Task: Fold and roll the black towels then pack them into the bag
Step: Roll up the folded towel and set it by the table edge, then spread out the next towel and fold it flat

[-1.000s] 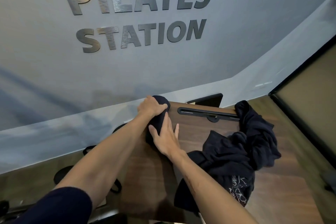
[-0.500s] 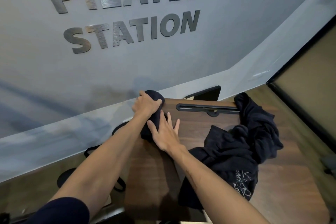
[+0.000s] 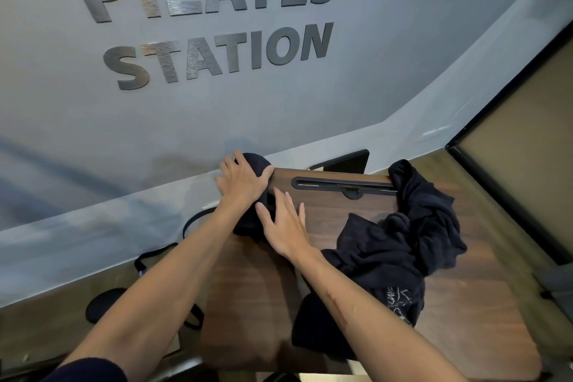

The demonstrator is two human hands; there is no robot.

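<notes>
A rolled black towel (image 3: 248, 225) lies along the far left corner of the wooden table (image 3: 465, 319). My left hand (image 3: 242, 180) lies over the roll's far end, fingers spread and thumb out to the right. Just nearer, my right hand (image 3: 285, 226) presses flat on the roll's right side with straight fingers. A loose heap of black towels (image 3: 397, 245) covers the table's middle and right; one piece with white print hangs toward the front. No bag is clearly identifiable.
A black slotted handle (image 3: 341, 187) is set into the table's far edge, with a dark flat panel (image 3: 344, 161) behind it. Black straps (image 3: 192, 220) and a dark oval object (image 3: 102, 307) lie on the floor to the left. A grey lettered wall stands close behind.
My left hand's fingers have uncurled and now spread over the roll's far end. My right hand stays flat against the roll. The heap has not moved.
</notes>
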